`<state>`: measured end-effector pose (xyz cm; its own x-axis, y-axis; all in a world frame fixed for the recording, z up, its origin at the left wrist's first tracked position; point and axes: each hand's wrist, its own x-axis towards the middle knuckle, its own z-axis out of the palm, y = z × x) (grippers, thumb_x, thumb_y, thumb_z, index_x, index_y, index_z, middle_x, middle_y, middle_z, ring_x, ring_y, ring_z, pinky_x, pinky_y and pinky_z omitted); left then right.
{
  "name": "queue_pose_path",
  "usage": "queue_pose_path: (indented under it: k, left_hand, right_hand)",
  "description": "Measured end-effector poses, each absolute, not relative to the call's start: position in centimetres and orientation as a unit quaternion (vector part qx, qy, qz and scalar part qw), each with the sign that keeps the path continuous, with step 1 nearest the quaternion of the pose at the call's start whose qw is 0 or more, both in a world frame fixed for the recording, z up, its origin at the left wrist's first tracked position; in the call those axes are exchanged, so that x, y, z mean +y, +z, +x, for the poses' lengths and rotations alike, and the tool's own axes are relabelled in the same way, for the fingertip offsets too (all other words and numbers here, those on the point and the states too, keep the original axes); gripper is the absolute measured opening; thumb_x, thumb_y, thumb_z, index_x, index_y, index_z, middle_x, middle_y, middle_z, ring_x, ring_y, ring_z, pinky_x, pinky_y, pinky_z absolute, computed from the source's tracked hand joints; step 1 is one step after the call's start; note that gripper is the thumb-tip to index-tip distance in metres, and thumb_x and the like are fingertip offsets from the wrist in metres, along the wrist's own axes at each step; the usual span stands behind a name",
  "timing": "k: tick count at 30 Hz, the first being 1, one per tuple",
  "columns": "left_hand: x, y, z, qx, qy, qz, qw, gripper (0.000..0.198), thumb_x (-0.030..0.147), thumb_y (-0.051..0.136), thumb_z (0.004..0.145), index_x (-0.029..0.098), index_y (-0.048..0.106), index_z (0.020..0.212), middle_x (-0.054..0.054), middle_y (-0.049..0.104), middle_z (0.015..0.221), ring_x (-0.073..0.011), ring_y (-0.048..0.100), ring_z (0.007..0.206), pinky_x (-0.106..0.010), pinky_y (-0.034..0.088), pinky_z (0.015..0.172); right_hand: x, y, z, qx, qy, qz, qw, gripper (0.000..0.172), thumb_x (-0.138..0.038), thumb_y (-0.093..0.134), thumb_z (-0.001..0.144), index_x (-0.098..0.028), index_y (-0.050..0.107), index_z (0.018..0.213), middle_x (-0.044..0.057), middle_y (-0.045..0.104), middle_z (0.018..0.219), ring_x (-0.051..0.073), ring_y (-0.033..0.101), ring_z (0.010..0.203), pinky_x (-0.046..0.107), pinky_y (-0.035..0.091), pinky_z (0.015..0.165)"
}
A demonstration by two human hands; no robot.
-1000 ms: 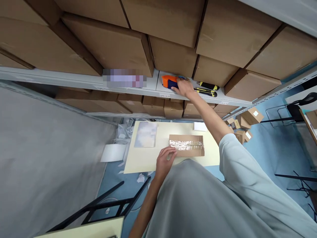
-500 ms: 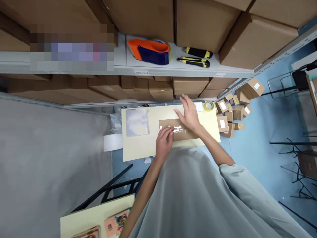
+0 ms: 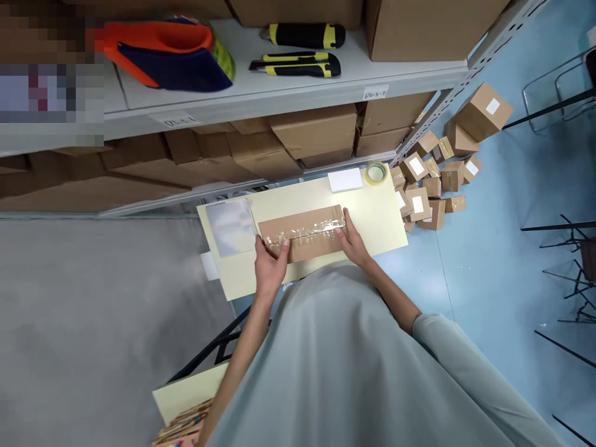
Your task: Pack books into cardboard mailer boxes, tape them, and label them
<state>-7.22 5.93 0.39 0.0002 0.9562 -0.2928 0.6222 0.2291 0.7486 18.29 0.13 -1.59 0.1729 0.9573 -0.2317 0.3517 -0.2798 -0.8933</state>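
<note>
A flat brown cardboard box [image 3: 307, 245] with shiny clear tape along its middle is over the pale yellow table [image 3: 246, 282]. My left hand [image 3: 270, 264] grips its left end, thumb on top and fingers at the side. At the opposite end my right hand [image 3: 354, 243] holds it the same way, with the thumb over the edge. The undersides of the fingers are hidden. Beyond the box lie a white pad of paper or labels [image 3: 345, 180] and a yellowish tape roll [image 3: 376, 173]. A clear plastic sheet or bag [image 3: 230, 226] lies left of the box.
Above the table runs a grey shelf [image 3: 298, 90] bearing an orange and blue tape dispenser [image 3: 170, 56] and two yellow-black box cutters [image 3: 305, 36]. Small cartons [image 3: 431, 186] are piled on the floor at right. A second table [image 3: 190, 391] with printed items stands lower left.
My right hand has come down from above the box onto its right end. My left hand has shifted to the left end. The view has moved right and closer to the shelf.
</note>
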Motion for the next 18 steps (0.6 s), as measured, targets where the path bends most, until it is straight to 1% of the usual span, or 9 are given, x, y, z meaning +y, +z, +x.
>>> queue_pose_path:
  k: [1, 3, 7, 9, 11, 14, 16, 18]
  left_hand:
    - [5.8, 0.3, -7.2, 0.678, 0.215, 0.56, 0.425, 0.087, 0.071, 0.064, 0.097, 0.015, 0.046, 0.162, -0.023, 0.059, 0.159, -0.0347, 0.058, 0.149, -0.05, 0.045, 0.127]
    - [5.6, 0.3, -6.8, 0.685, 0.236, 0.524, 0.447, 0.076, 0.07, 0.065, 0.097, 0.019, 0.055, 0.153, -0.018, 0.065, 0.153, -0.0315, 0.063, 0.142, -0.047, 0.049, 0.124]
    - [5.9, 0.3, -6.0, 0.694, 0.26, 0.504, 0.443, 0.068, 0.069, 0.07, 0.094, 0.02, 0.064, 0.14, -0.015, 0.073, 0.142, -0.0297, 0.069, 0.132, -0.045, 0.056, 0.116]
    - [6.3, 0.1, -6.1, 0.702, 0.254, 0.5, 0.439, 0.065, 0.068, 0.073, 0.092, 0.019, 0.067, 0.134, -0.015, 0.076, 0.135, -0.03, 0.072, 0.126, -0.045, 0.058, 0.113]
    - [6.5, -0.3, -6.3, 0.707, 0.246, 0.5, 0.435, 0.064, 0.068, 0.074, 0.091, 0.018, 0.068, 0.13, -0.014, 0.078, 0.129, -0.0307, 0.073, 0.122, -0.047, 0.059, 0.111]
    - [6.5, -0.8, -6.5, 0.698, 0.254, 0.503, 0.442, 0.065, 0.07, 0.07, 0.093, 0.017, 0.068, 0.13, -0.015, 0.078, 0.128, -0.0314, 0.073, 0.122, -0.048, 0.057, 0.112]
    - [6.3, -1.1, -6.6, 0.684, 0.27, 0.507, 0.45, 0.066, 0.072, 0.065, 0.095, 0.018, 0.066, 0.134, -0.016, 0.077, 0.132, -0.031, 0.072, 0.125, -0.047, 0.056, 0.114]
    - [6.2, -1.2, -6.7, 0.674, 0.278, 0.511, 0.456, 0.067, 0.073, 0.06, 0.098, 0.018, 0.065, 0.138, -0.016, 0.075, 0.136, -0.0307, 0.07, 0.13, -0.047, 0.053, 0.117]
  right_hand:
    - [0.2, -1.6, 18.2, -0.467, 0.446, -0.669, 0.368, 0.093, -0.077, 0.02, 0.11, -0.02, -0.006, 0.178, 0.008, 0.015, 0.185, 0.023, 0.018, 0.172, 0.045, 0.023, 0.14]
    - [0.3, -1.8, 18.2, -0.44, 0.48, -0.658, 0.38, 0.091, -0.077, 0.018, 0.109, -0.022, -0.006, 0.178, 0.005, 0.013, 0.185, 0.021, 0.019, 0.172, 0.045, 0.022, 0.14]
    - [0.5, -2.8, 18.6, -0.415, 0.519, -0.643, 0.381, 0.091, -0.079, 0.018, 0.109, -0.024, -0.004, 0.178, 0.003, 0.011, 0.185, 0.021, 0.014, 0.172, 0.048, 0.019, 0.141]
    - [0.6, -3.4, 18.9, -0.413, 0.529, -0.638, 0.377, 0.093, -0.081, 0.017, 0.107, -0.024, -0.004, 0.178, 0.003, 0.008, 0.185, 0.021, 0.01, 0.173, 0.049, 0.017, 0.141]
    - [0.7, -3.6, 19.1, -0.421, 0.525, -0.639, 0.373, 0.097, -0.083, 0.017, 0.106, -0.023, -0.003, 0.178, 0.003, 0.005, 0.186, 0.022, 0.006, 0.173, 0.049, 0.012, 0.141]
    - [0.9, -3.2, 19.1, -0.436, 0.502, -0.647, 0.373, 0.1, -0.085, 0.021, 0.105, -0.022, -0.003, 0.179, 0.003, 0.002, 0.186, 0.022, 0.001, 0.173, 0.048, 0.006, 0.142]
    - [1.2, -2.8, 18.9, -0.427, 0.506, -0.645, 0.382, 0.098, -0.083, 0.023, 0.106, -0.023, -0.003, 0.179, 0.001, 0.002, 0.186, 0.021, 0.002, 0.173, 0.047, 0.008, 0.142]
    - [1.5, -2.7, 18.8, -0.408, 0.521, -0.642, 0.388, 0.095, -0.082, 0.023, 0.107, -0.024, -0.003, 0.179, 0.001, 0.004, 0.186, 0.021, 0.005, 0.173, 0.047, 0.011, 0.142]
